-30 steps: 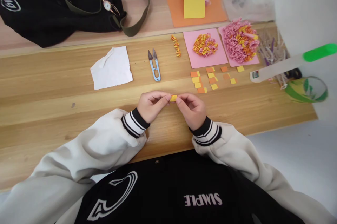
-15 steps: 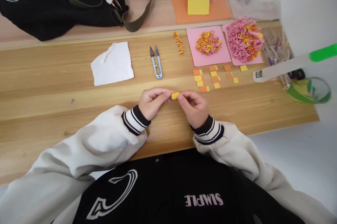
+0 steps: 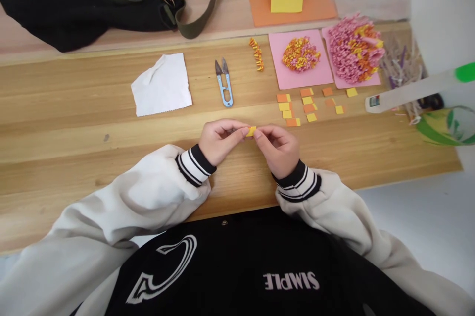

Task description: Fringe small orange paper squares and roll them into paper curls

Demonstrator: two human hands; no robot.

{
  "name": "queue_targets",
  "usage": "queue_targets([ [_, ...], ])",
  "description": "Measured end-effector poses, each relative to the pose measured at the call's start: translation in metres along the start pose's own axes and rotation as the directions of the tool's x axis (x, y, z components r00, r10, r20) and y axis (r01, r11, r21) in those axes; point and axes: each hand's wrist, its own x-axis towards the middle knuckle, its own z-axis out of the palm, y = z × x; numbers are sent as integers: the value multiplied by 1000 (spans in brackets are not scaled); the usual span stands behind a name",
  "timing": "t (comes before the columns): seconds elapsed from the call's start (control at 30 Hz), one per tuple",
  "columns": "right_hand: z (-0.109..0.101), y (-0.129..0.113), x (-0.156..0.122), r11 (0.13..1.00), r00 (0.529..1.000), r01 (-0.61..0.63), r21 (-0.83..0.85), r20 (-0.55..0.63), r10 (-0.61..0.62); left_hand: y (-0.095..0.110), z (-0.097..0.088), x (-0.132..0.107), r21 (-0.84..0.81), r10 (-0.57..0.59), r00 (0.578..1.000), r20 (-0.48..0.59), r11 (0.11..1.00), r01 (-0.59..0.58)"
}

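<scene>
A small piece of yellow paper (image 3: 251, 131) is pinched between my two hands, just above the wooden table (image 3: 148, 132). My left hand (image 3: 222, 142) grips its left end between thumb and fingers. On the right end, my right hand (image 3: 279, 150) has its thumb and fingers closed. Beyond my hands lie blue thread snips (image 3: 226, 90) with their blades pointing away. Several small orange and yellow paper pieces (image 3: 285, 107) are laid out in columns to the right. A row of small orange and yellow rolls (image 3: 257, 54) sits behind them.
Two pink sheets (image 3: 274, 76) carry heaps of pink, orange and yellow pieces (image 3: 301, 54). A torn white paper (image 3: 163, 88) lies left of the snips. A black bag (image 3: 111, 14) is at the back left. A glue bottle (image 3: 404, 95) and a clear cup (image 3: 445, 128) appear at right.
The view has shifted a little, so everything sits slightly right and higher. My fingers have closed in on the yellow paper, and less of it shows between them.
</scene>
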Motion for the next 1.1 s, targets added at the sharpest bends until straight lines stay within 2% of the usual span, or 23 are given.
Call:
queue_targets([
  [0.43,0,1,1,1000,1000,-8,14,-9,8,1,-1,3,7,7,1000,17,1000,-7],
  [0.83,2,3,5,996,996,-77,38,-46,78,0,2,6,-92,-43,999,25,995,45],
  [1.1,3,3,6,998,997,-57,26,-51,58,-7,1,8,-47,-3,1000,17,999,3],
])
